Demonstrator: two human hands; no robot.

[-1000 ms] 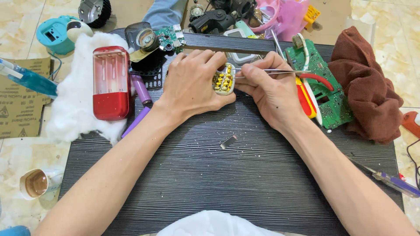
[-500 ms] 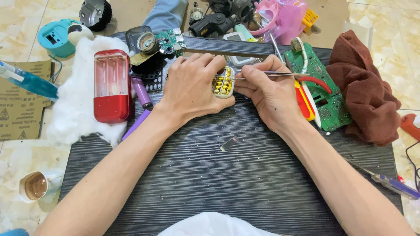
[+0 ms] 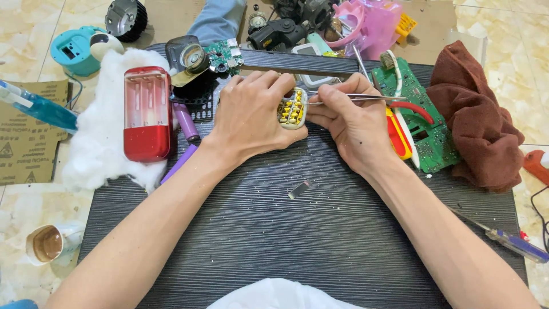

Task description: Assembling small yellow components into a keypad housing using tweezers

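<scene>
Tweezers [image 3: 357, 98] barely shifted; keypad [image 3: 291, 109] half-hidden.

Near side: bare dark surface [image 3: 286, 246], only a small metal piece [image 3: 299, 189].
Left: red case [image 3: 147, 113] on white wadding [image 3: 97, 149].
Right: green circuit board [image 3: 426, 123], brown cloth [image 3: 477, 129].
Far edge: crowded parts.

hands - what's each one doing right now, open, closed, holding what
Left hand: closed on the small keypad part.
Right hand: fingers closed on the tweezers, tips at the keypad part.
</scene>
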